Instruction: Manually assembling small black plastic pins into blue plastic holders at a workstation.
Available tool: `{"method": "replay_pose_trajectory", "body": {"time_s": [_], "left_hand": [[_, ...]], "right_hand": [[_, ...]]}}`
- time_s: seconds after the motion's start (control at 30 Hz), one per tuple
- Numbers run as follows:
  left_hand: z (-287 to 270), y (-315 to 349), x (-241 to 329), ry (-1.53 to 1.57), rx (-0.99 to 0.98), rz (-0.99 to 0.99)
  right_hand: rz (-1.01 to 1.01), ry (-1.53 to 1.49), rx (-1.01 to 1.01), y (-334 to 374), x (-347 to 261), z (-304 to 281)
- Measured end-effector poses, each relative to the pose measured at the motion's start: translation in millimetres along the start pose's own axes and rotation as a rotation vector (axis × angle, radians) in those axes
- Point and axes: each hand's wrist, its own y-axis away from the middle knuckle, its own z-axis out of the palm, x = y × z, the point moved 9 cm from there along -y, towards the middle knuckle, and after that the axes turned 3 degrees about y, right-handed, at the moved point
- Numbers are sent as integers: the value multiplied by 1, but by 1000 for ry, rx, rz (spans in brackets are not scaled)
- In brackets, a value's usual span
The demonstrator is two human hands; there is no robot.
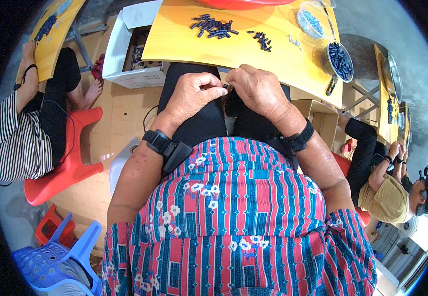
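Observation:
Over my lap, just off the near edge of the yellow table (292,61), my two hands meet fingertip to fingertip. My left hand (196,93) is closed, its thumb and forefinger pinched around one side of a small black piece (228,88). My right hand (258,91) is also closed, with its fingertips at the same piece from above and the right. Most of that piece is hidden by the fingers. On the table ahead lies a pile of short black tube-shaped pieces (214,27), with a smaller group of black pieces (262,41) to its right.
A metal bowl of black pieces (340,61) stands at the table's right edge, near a clear tub of small blue parts (312,23). Small pale parts (295,42) lie nearby. A red basin (246,3) sits at the back. A white box (125,49) stands left; people sit on both sides.

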Motion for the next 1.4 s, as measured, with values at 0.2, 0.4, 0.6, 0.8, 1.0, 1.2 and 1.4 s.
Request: {"method": "replay_pose_trajectory", "body": {"time_s": [0.2, 0.4, 0.6, 0.8, 1.0, 1.2, 1.4], "left_hand": [[1, -1, 1, 16, 5, -9], [1, -2, 1, 12, 0, -31], [-2, -1, -5, 109, 28, 9], [-3, -2, -7, 101, -6, 16], [-2, -1, -5, 99, 33, 62], [-11, -1, -12, 239, 123, 34], [-7, -4, -10, 215, 60, -3]], "right_hand": [[-118, 202, -117, -3, -12, 2], [-273, 324, -130, -5, -27, 0], [-184, 184, -98, -10, -18, 5], [323, -484, 11, 7, 18, 18], [159, -317, 56, 8, 5, 10], [710, -1052, -50, 27, 35, 49], [951, -1165, -98, 55, 67, 66]]}}
